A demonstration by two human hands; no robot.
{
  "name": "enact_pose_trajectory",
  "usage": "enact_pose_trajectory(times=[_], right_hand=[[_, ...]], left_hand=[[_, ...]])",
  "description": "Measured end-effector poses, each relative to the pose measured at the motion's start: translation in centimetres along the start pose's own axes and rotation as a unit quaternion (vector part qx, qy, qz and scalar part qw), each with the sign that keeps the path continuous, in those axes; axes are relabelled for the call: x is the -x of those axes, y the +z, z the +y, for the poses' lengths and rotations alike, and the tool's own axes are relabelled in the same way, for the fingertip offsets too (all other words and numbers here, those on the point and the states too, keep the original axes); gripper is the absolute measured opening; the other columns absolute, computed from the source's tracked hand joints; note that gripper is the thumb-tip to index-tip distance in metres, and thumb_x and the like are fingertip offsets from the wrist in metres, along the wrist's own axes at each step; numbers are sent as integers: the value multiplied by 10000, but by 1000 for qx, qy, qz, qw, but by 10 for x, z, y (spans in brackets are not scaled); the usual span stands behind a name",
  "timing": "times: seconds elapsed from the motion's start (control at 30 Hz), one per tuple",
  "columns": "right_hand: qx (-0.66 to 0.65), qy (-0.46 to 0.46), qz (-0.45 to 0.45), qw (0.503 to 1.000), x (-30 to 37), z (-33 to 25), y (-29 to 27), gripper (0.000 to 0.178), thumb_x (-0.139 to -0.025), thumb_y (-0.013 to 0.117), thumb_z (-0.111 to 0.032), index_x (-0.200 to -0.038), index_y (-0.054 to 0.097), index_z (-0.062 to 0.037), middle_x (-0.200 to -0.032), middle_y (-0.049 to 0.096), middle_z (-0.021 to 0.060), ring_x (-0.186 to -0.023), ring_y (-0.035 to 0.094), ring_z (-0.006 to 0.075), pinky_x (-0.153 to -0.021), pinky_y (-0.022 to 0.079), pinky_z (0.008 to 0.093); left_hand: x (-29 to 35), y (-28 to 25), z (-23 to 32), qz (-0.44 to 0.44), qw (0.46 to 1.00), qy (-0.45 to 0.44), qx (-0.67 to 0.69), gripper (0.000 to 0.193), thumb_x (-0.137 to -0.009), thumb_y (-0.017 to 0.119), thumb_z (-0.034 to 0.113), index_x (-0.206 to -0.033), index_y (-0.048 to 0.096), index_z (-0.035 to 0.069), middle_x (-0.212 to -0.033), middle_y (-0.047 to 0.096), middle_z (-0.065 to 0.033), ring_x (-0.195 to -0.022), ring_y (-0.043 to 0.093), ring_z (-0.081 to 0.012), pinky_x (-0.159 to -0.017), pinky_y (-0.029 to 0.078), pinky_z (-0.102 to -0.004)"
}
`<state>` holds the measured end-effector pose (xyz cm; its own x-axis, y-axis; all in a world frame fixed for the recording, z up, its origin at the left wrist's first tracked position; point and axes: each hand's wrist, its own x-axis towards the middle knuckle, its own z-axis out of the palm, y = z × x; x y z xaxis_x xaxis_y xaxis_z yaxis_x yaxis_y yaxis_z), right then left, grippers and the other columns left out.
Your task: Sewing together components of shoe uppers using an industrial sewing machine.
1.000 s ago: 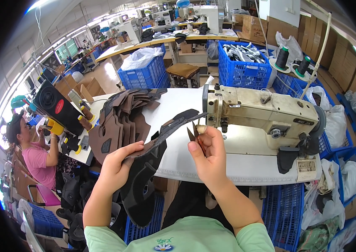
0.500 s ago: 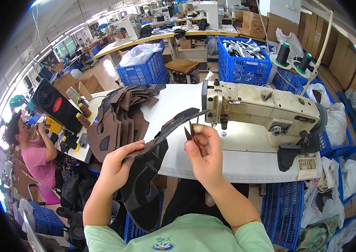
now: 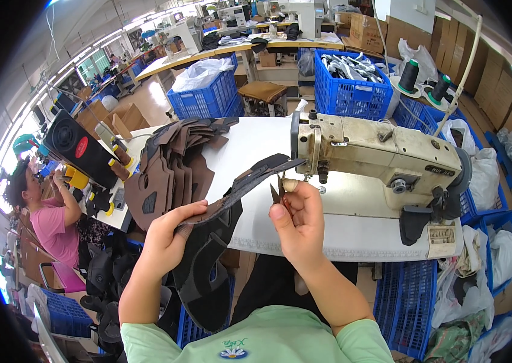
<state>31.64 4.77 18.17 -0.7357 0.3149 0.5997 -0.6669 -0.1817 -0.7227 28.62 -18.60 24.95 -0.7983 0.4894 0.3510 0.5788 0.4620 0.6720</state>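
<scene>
Black panel (image 3: 198, 272) pinched in our left hand (image 3: 167, 242), we've got its long edge slanting up rightward, far tip just above the snips (image 3: 276, 193) gripped by our right hand (image 3: 299, 221), nearer that tip.

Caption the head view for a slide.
Left hand holds a brown-and-black panel and right hand thread snips, near an industrial sewing machine and piled brown panels.
</scene>
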Motion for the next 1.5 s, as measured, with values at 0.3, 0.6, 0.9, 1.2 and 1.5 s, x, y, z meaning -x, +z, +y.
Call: enact_pose_trajectory(times=[0.3,0.6,0.9,1.2,1.5], right_hand=[[-11,2,7,1000,3,2,-4,361,-963,669,-152,-1225,466,-8,-856,584,26,-732,482,48,-659,383,188],[11,-35,9,999,-4,-2,-6,383,-959,682,-170,-1237,477,-5,-872,602,30,-750,502,52,-682,406,192],[-8,18,-1,1000,1,-12,-6,350,-969,666,-153,-1245,504,-11,-940,639,38,-788,564,61,-696,461,204],[65,-32,-57,996,42,-10,-3,424,-897,756,-149,-1231,534,-12,-1066,632,78,-789,559,70,-674,468,204],[282,-108,-312,901,60,3,31,315,-775,789,-106,-1048,650,-31,-717,633,88,-564,594,251,-501,457,352]], left_hand=[[0,1,0,3,1000,-9,2,373,-866,483,-116,-1193,635,-24,-1219,680,-176,-1175,644,-288,-1027,454,-335],[-2,5,3,-14,1000,-19,4,364,-871,487,-111,-1192,635,-25,-1212,683,-176,-1176,643,-300,-1029,454,-341],[9,1,5,-12,1000,-18,-2,371,-865,482,-115,-1190,634,-22,-1212,681,-172,-1183,638,-288,-1034,447,-344],[-14,-12,15,175,954,-88,228,341,-883,509,-30,-1182,670,5,-1112,693,-62,-1046,632,-153,-952,461,-266],[-15,-20,-2,228,899,-90,362,337,-889,561,18,-1211,662,17,-1072,705,-75,-955,671,-148,-864,534,-281]])
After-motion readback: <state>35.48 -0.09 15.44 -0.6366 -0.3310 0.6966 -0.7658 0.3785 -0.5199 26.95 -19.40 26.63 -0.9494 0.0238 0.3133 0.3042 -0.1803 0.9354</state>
